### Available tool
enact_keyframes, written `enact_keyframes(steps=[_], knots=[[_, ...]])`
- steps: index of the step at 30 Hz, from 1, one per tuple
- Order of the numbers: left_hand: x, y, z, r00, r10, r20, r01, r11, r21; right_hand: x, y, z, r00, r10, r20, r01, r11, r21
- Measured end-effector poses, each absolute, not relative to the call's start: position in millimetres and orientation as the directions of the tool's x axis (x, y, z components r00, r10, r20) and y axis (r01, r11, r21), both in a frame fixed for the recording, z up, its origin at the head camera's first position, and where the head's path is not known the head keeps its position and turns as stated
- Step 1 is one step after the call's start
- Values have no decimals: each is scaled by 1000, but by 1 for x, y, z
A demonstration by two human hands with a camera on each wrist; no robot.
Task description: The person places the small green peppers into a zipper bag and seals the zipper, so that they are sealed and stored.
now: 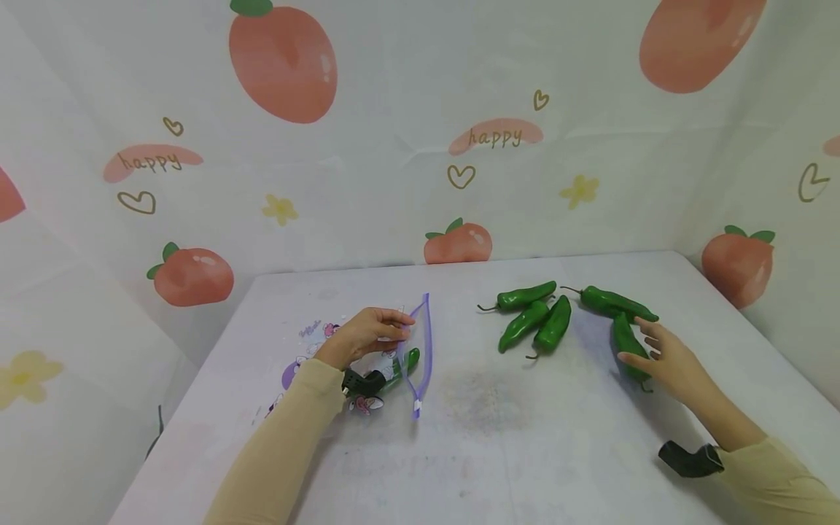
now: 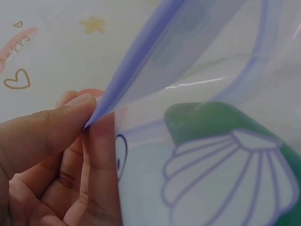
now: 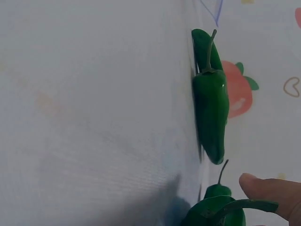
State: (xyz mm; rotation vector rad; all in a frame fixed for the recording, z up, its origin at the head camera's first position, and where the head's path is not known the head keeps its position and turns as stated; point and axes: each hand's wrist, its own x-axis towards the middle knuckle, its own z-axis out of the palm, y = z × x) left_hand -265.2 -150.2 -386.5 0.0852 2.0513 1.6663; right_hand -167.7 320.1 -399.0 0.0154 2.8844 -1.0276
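Head view. Left hand [image 1: 364, 337] pinches the upper lip of a clear zip-top plastic bag with purple edging and cartoon print [image 1: 420, 350], left of centre on the pale surface [image 1: 499, 437]; mouth held open towards the right. One green pepper in the bag [image 1: 407, 362]. Right hand [image 1: 666, 357], right of centre, fingers extended and relaxed, resting on the nearest loose glossy green pepper [image 1: 628, 348]; not yet closed round it. Four more loose peppers [image 1: 534, 321] lie further back towards centre. Judgement: take the pepper round its middle, keep the bag lip lifted, feed it in tip first so the stem does not snag the zip.

Left wrist view. Thumb and fingers [image 2: 56, 127] clamp the purple zip strip [image 2: 136, 61] at lower left; the bagged pepper [image 2: 207, 125] shows through the film at right, apart from the fingers.

Right wrist view. One fingertip [image 3: 268, 188] at lower right sits just beside a pepper stem [image 3: 221, 172]; another pepper [image 3: 210, 101] lies above, apart.
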Motion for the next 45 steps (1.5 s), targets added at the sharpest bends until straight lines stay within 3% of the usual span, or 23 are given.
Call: enact_keyframes(steps=[14, 33, 45], knots=[[-265, -150, -389, -877, 345, -334, -262, 240, 935, -169, 323, -410, -977, 40, -212, 157, 804, -574], [-263, -151, -385, -882, 342, -326, -255, 237, 937, -167, 322, -400, -984, 11, -180, 103, 851, -514], [-264, -152, -386, -880, 353, -319, -233, 265, 936, -164, 324, -389, -992, 7, -124, 75, 829, -554]])
